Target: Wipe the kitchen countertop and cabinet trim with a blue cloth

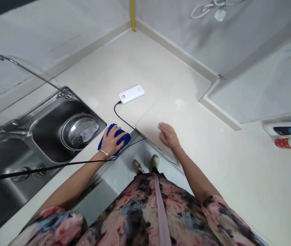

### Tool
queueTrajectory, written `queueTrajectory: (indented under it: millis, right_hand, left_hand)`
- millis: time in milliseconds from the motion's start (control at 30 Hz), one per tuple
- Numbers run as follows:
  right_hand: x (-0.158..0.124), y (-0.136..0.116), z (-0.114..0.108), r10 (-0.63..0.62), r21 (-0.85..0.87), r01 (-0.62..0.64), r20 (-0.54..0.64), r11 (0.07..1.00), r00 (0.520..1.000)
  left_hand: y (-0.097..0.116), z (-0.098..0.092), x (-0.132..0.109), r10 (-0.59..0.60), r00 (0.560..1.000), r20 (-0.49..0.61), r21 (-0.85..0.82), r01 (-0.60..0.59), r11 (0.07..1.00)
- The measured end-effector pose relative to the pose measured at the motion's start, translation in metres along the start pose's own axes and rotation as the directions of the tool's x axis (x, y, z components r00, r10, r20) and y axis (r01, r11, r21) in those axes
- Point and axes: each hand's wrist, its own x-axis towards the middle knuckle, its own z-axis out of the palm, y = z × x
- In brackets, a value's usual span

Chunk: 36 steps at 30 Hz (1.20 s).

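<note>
Head view: a person's left hand lies open, palm down, on a blue cloth at lower center-left, beside a stainless steel sink. The right hand, also open, rests flat on the cream countertop, apart from a white power bank.

A floral dress, pink strap, metal bracelet and perforated beige clogs are worn.
</note>
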Motion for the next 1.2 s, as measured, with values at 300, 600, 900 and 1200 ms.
queueTrajectory:
  millis: [300, 600, 900, 1200]
  right_hand:
    - [0.000, -0.001, -0.001, 0.016, 0.009, -0.016, 0.020, 1.000, 1.000]
    - [-0.001, 0.001, 0.000, 0.050, 0.032, -0.050, 0.002, 0.998, 0.999]
    - [-0.003, 0.001, -0.001, -0.009, 0.042, 0.011, -0.043, 0.999, 0.999]
    - [-0.001, -0.004, -0.002, 0.028, 0.013, -0.027, -0.022, 1.000, 0.999]
  left_hand:
    - [0.020, 0.012, 0.028, -0.073, 0.997, -0.012, 0.001, 0.073, 0.997]
    - [0.011, 0.014, 0.029, -0.024, 0.999, -0.025, -0.018, 0.023, 1.000]
    - [-0.028, -0.009, -0.067, 0.013, 1.000, -0.013, -0.012, -0.013, 1.000]
    - [-0.027, -0.011, -0.098, -0.057, 0.998, -0.003, 0.046, 0.057, 0.997]
